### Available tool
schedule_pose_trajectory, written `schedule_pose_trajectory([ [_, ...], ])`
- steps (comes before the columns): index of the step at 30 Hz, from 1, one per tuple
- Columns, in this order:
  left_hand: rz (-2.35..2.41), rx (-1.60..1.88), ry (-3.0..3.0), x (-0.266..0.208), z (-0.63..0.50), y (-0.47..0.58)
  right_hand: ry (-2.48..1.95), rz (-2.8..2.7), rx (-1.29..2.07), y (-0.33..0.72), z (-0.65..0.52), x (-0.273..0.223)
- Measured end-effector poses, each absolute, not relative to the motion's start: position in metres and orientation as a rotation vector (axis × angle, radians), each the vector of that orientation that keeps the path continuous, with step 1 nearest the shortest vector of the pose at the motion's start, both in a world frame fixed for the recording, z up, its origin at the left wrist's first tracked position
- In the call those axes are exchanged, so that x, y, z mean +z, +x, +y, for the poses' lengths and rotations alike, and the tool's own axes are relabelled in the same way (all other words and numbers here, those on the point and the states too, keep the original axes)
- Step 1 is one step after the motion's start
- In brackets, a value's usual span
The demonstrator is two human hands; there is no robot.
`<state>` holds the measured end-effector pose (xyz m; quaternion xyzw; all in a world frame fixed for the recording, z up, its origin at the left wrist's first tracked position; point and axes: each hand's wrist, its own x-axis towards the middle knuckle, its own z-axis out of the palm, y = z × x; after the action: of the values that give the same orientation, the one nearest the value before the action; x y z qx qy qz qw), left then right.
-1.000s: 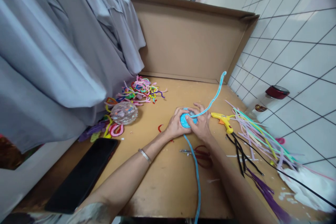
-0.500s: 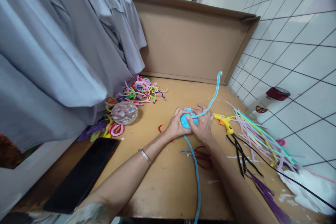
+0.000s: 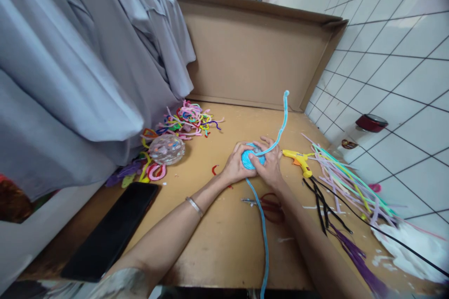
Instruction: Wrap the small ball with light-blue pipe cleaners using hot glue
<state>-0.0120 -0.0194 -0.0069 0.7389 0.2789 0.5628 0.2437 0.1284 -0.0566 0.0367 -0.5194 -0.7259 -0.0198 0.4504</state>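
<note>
Both my hands close round a small rounded piece coiled from blue pipe cleaner (image 3: pixel 247 160), over the middle of the table. My left hand (image 3: pixel 234 162) wraps its left side. My right hand (image 3: pixel 271 163) grips the right side, its thumb pressing on the coil. One loose end of the blue pipe cleaner (image 3: pixel 283 124) rises up and to the right past my right hand. Another blue length (image 3: pixel 264 229) hangs from below my hands toward the table's front edge. Red-handled scissors (image 3: pixel 271 208) lie under my right forearm, partly hidden.
A yellow glue gun (image 3: pixel 298 161) lies to the right, beside loose pipe cleaners (image 3: pixel 336 177) and a red-lidded jar (image 3: pixel 365 133). On the left are a clear bowl (image 3: pixel 167 149), a heap of coloured pipe cleaner pieces (image 3: pixel 191 119) and a black phone (image 3: pixel 112 231).
The raised blue end has swung a little to the left and stands more upright. My right hand's fingers have shifted slightly left; both hands keep hold of the coil.
</note>
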Motion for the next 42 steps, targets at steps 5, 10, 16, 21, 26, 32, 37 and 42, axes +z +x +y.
schedule_pose_trajectory([
  [5,0.797,1.506,1.976,-0.005,-0.020,-0.012,-1.272,-1.819,-0.031,0.130,-0.056,0.037],
  [10,0.796,1.501,1.976,-0.002,-0.022,-0.012,-1.218,-1.733,0.016,0.137,-0.053,0.039],
  [16,0.855,1.473,1.992,-0.004,-0.022,-0.011,-1.147,-1.627,0.142,0.143,-0.048,0.038],
  [21,0.851,1.453,2.002,-0.006,-0.021,-0.012,-1.157,-1.611,0.184,0.144,-0.046,0.035],
  [26,0.846,1.463,2.004,-0.004,-0.021,-0.013,-1.150,-1.630,0.257,0.148,-0.045,0.037],
  [32,0.806,1.466,1.984,-0.004,-0.020,-0.013,-1.127,-1.647,0.288,0.150,-0.042,0.036],
  [37,0.811,1.451,1.995,-0.006,-0.019,-0.014,-1.129,-1.697,0.270,0.152,-0.041,0.034],
  [42,0.814,1.428,2.006,-0.005,-0.020,-0.014,-1.145,-1.692,0.296,0.152,-0.041,0.035],
])
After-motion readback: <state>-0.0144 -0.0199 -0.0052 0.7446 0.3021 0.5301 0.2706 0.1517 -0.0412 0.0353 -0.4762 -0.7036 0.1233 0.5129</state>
